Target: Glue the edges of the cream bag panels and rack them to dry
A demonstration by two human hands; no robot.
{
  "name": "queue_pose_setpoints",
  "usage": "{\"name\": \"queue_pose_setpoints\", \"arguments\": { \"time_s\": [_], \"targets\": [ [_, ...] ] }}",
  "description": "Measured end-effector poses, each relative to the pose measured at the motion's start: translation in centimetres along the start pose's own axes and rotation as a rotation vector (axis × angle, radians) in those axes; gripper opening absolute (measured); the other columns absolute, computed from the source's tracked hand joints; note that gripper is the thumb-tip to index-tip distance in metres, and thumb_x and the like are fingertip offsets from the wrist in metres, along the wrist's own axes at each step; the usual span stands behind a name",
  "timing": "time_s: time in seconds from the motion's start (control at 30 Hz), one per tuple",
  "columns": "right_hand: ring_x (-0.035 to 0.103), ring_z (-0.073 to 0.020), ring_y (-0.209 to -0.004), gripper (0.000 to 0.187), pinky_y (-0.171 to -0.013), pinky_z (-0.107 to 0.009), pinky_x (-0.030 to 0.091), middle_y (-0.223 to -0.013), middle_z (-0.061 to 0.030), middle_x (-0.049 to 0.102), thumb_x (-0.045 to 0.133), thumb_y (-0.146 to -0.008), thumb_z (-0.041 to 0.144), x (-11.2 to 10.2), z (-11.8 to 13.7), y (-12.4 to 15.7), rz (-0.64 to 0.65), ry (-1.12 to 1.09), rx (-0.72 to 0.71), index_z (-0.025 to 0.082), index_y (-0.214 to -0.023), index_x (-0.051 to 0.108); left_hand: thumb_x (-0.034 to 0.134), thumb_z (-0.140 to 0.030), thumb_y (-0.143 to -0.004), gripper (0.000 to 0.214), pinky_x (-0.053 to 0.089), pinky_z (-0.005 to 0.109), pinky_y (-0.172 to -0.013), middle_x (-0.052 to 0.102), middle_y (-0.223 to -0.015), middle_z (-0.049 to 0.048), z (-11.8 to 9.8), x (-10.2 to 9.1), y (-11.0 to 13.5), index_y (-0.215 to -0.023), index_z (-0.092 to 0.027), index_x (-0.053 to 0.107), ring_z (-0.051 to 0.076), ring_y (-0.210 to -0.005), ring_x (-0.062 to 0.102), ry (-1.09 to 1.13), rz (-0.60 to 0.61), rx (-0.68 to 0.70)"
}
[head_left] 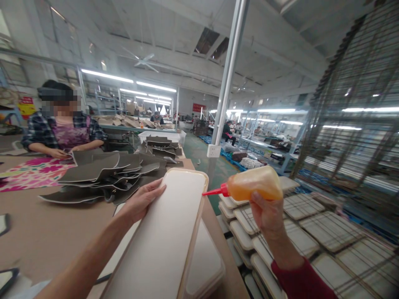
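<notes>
My left hand (141,201) rests with fingers stretched flat on the left edge of a long white panel with a tan rim (165,241), which lies tilted over another white panel (205,265) on the brown table (46,236). My right hand (268,214) is closed around an orange squeeze bottle (254,184) held in the air to the right of the panel. Its red nozzle (213,192) points left toward the panel's right rim without touching it.
A pile of dark grey cut pieces (106,174) lies on the table beyond the panel. A person in a plaid shirt (62,128) works at the far left. Wire racks with white panels (311,232) stand to the right; a white pillar (229,74) rises ahead.
</notes>
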State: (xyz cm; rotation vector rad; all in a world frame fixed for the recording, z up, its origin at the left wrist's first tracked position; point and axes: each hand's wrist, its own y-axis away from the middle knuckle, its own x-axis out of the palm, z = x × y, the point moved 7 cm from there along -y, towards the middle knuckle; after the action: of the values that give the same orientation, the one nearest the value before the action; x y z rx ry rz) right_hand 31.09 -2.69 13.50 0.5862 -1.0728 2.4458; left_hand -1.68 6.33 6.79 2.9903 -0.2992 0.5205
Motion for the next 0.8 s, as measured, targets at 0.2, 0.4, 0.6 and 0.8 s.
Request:
{"name": "queue_pose_setpoints", "arguments": {
  "time_s": [0.2, 0.4, 0.6, 0.8],
  "targets": [
    [0.066, -0.0167, -0.071, 0.039, -0.070, -0.029, 0.057, -0.079, 0.0025, 0.073, 0.090, -0.056, 0.022, -0.2, -0.5, 1.2, 0.097, 0.032, 0.023, 0.024, -0.091, 0.073, 0.080, -0.013, -0.071, 0.039, 0.057, 0.026, -0.048, 0.080, -0.080, 0.0083, 0.1, 0.1, 0.1, -0.109, -0.021, 0.078, 0.020, -0.054, 0.071, 0.011, -0.017, -0.046],
    [0.064, -0.0176, -0.065, 0.046, -0.061, -0.030, 0.056, -0.081, 0.0005, 0.072, 0.088, -0.061, 0.028, -0.2, -1.2, 2.2, 0.206, 0.068, 0.077, 0.025, -0.103, 0.071, 0.076, -0.011, -0.076, 0.039, 0.058, 0.026, -0.048, 0.080, -0.083, 0.0106, 0.2, -0.1, -0.1, -0.115, -0.015, 0.075, 0.020, -0.055, 0.071, 0.022, -0.006, -0.042],
    [0.066, -0.0163, -0.069, 0.047, -0.063, -0.026, 0.056, -0.084, 0.0007, 0.073, 0.093, -0.056, 0.027, 0.0, -1.7, 4.0, 0.268, 0.010, 0.140, 0.024, -0.099, 0.073, 0.069, -0.009, -0.082, 0.037, 0.059, 0.028, -0.052, 0.079, -0.084, 0.0123, 0.5, -0.7, -0.8, -0.119, -0.012, 0.072, 0.019, -0.056, 0.071, 0.034, 0.026, -0.008],
    [0.073, -0.0263, -0.078, 0.050, -0.075, -0.041, 0.061, -0.091, -0.0050, 0.079, 0.095, -0.054, 0.035, -0.3, -3.8, 7.0, 0.266, -0.116, 0.447, 0.026, -0.099, 0.076, 0.061, 0.000, -0.085, 0.026, 0.056, 0.024, -0.047, 0.076, -0.074, 0.0091, 0.2, -5.2, -1.5, -0.105, -0.009, 0.073, 0.016, -0.050, 0.067, 0.173, -0.331, 0.027]
  ]
}}
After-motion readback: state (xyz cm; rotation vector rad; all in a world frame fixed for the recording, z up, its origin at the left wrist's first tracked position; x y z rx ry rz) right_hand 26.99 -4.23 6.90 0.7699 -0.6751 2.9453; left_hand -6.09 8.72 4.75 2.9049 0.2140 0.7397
